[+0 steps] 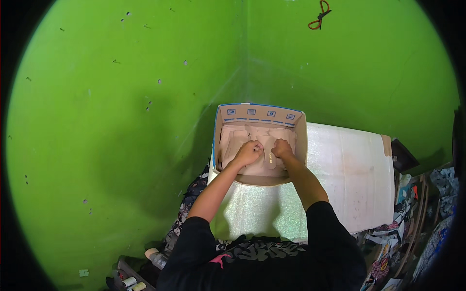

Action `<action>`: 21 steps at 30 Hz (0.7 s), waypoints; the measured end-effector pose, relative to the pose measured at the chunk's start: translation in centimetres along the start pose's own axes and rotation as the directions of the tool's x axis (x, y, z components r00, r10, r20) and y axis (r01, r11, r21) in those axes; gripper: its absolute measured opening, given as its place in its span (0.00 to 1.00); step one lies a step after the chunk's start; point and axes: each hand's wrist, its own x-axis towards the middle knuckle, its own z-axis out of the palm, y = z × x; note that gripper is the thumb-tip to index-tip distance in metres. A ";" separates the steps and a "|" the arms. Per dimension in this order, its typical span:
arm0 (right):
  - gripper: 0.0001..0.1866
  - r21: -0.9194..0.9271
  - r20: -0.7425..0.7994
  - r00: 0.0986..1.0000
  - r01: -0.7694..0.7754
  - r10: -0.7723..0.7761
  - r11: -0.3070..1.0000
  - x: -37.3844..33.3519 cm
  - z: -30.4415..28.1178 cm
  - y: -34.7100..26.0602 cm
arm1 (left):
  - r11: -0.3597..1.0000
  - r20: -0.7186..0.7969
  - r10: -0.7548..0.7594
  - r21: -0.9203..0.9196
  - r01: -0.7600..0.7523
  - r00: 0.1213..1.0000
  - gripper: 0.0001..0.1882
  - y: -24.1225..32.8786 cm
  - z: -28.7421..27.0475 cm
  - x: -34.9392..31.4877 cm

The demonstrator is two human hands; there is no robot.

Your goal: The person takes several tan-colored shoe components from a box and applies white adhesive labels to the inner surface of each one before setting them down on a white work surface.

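Both your left hand and right hand curl inward, grip indiscernible | beige piece between them, in box | step: apparently arranging it | next move: likely calls for fingertip control

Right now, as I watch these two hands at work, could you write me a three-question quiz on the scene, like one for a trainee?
1. What colour are the handles of the scissors on the green wall?
A) white
B) orange-red
C) blue

2. True or false: the cardboard box is closed.

3. What gold-marked thing lies between the left hand and the right hand?

Key
1. B.
2. False: it is open at the top, and both hands reach in.
3. A narrow tan insole-like piece; whether either hand grips it cannot be told.
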 end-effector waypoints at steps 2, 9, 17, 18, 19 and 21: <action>0.17 0.010 0.063 0.998 0.015 -0.016 1.000 0.2 0.4 0.0 | 1.000 0.010 0.008 0.001 -0.008 1.000 0.11 -0.7 0.2 1.7; 0.08 0.486 0.240 0.967 -0.046 -0.082 0.873 -0.4 -0.9 -0.6 | 0.984 -0.242 -0.181 -0.038 0.177 0.953 0.14 -3.8 1.2 3.5; 0.07 0.815 0.253 0.908 -0.014 -0.335 0.580 -1.3 -2.2 -0.8 | 0.935 -0.286 -0.254 -0.317 0.158 0.924 0.13 -2.3 0.9 4.2; 0.07 0.815 0.251 0.910 -0.016 -0.329 0.579 -1.2 -2.3 -0.5 | 0.941 -0.272 -0.224 -0.309 0.135 0.936 0.12 -1.6 1.0 4.3; 0.07 0.814 0.268 0.899 -0.019 -0.345 0.581 -1.4 -2.3 -1.1 | 0.948 -0.272 -0.201 -0.294 0.117 0.941 0.11 -1.5 0.5 3.8; 0.07 0.814 0.287 0.883 -0.021 -0.370 0.581 -1.6 -2.4 -2.1 | 0.915 -0.271 -0.209 -0.393 0.090 0.940 0.09 -3.2 0.0 4.0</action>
